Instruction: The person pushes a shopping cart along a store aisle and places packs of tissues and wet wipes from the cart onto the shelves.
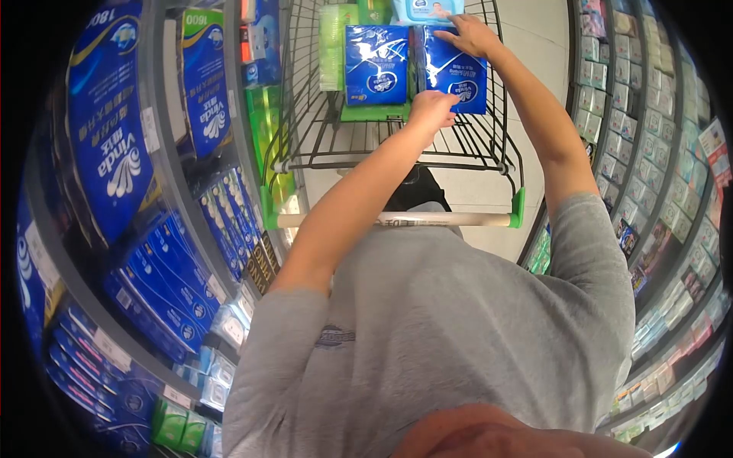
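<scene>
A blue Vinda tissue pack (450, 70) is in the right part of the shopping cart. My left hand (432, 111) is at its near left corner, with fingers curled against the wrapping. At the far right corner, my right hand (469, 37) grips the pack's edge, thumb on the blue wrapping; some of its fingertips are hidden. Left of this pack lies a second blue Vinda tissue pack (377, 67), a narrow gap between them. Beyond both sits a light-blue wipes pack (426, 10), close to my right fingers.
The wire shopping cart (321, 164) has a pale handle (397, 219) with green ends in front of my body. Green packs (333, 47) lie in its left part. Shelves of large blue Vinda packs (114, 145) line the left side; shelves of small packs (611, 145) line the right.
</scene>
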### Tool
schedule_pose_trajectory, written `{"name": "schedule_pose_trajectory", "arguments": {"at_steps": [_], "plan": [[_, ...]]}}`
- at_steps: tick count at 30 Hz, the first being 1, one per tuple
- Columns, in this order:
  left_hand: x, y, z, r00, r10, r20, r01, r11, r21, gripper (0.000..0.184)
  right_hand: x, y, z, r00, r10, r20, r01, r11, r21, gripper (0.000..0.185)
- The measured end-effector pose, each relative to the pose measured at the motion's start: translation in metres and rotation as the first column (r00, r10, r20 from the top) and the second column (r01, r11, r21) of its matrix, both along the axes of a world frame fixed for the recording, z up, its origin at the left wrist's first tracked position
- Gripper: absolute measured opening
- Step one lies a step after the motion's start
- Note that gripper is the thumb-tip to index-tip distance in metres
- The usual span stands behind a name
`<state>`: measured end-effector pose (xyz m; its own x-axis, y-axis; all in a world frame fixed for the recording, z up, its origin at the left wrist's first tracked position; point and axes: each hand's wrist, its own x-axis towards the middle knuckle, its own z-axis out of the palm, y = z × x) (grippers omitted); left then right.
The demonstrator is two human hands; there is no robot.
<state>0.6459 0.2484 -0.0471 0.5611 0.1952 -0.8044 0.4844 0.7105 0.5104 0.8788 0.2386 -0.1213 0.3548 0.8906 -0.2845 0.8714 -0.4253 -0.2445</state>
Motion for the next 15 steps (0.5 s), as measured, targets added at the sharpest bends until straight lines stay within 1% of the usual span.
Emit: {"name": "schedule_pose_trajectory", "arguments": {"at_steps": [1, 2, 3, 4, 5, 6, 7, 8, 9, 10, 11, 12, 13, 15], "plan": [[0.009, -0.005, -0.017, 1.000, -0.005, -0.003, 0.005, 1.000, -0.009, 0.050, 0.002, 0.002, -0.006, 0.999, 0.004, 0.032, -0.004, 1.000, -0.005, 0.076], [0.017, -0.008, -0.032, 0.994, -0.038, -0.098, 0.029, 0.995, -0.098, 0.058, 0.003, 0.007, -0.007, 1.000, 0.002, 0.029, -0.001, 1.000, -0.010, 0.076], [0.022, -0.011, -0.047, 0.979, -0.080, -0.190, 0.044, 0.981, -0.187, 0.067, 0.003, 0.013, -0.008, 1.000, 0.018, -0.014, -0.020, 0.996, -0.088, 0.076], [0.028, -0.010, -0.055, 0.978, -0.083, -0.194, 0.045, 0.981, -0.190, 0.067, 0.006, 0.015, -0.013, 0.998, 0.032, -0.058, -0.041, 0.986, -0.164, 0.076], [0.032, -0.011, -0.063, 0.962, 0.008, -0.272, -0.080, 0.964, -0.255, 0.069, 0.006, 0.015, -0.018, 0.994, 0.009, -0.110, -0.021, 0.994, -0.103, 0.078], [0.035, -0.014, -0.070, 0.930, 0.092, -0.356, -0.209, 0.929, -0.306, 0.071, 0.006, 0.014, -0.023, 0.993, 0.006, -0.117, -0.019, 0.994, -0.108, 0.078], [0.037, -0.018, -0.072, 0.909, 0.162, -0.383, -0.287, 0.911, -0.296, 0.065, 0.005, 0.015, -0.025, 0.992, -0.030, -0.121, 0.014, 0.991, -0.135, 0.079], [0.038, -0.024, -0.074, 0.907, 0.155, -0.392, -0.283, 0.912, -0.296, 0.065, 0.003, 0.015, -0.027, 0.989, -0.070, -0.127, 0.049, 0.985, -0.163, 0.081], [0.040, -0.029, -0.075, 0.885, 0.210, -0.416, -0.346, 0.893, -0.286, 0.063, 0.002, 0.016, -0.028, 0.994, -0.090, -0.066, 0.076, 0.979, -0.191, 0.083], [0.040, -0.034, -0.077, 0.860, 0.265, -0.436, -0.407, 0.872, -0.273, 0.061, 0.001, 0.017, -0.027, 0.993, -0.097, -0.072, 0.081, 0.978, -0.190, 0.083], [0.038, -0.038, -0.076, 0.857, 0.279, -0.433, -0.415, 0.872, -0.260, 0.055, 0.002, 0.016, -0.024, 0.992, -0.089, -0.086, 0.073, 0.982, -0.177, 0.083], [0.036, -0.039, -0.081, 0.858, 0.272, -0.436, -0.408, 0.876, -0.257, 0.055, 0.001, 0.015, -0.021, 0.992, -0.083, -0.100, 0.066, 0.984, -0.164, 0.082], [0.031, -0.041, -0.098, 0.851, 0.326, -0.412, -0.449, 0.859, -0.247, 0.051, 0.002, 0.016, -0.024, 0.991, -0.101, -0.085, 0.082, 0.976, -0.204, 0.081], [0.029, -0.034, -0.106, 0.828, 0.406, -0.386, -0.517, 0.819, -0.248, 0.041, 0.005, 0.014, -0.031, 0.992, -0.096, -0.087, 0.079, 0.980, -0.183, 0.082]]}}
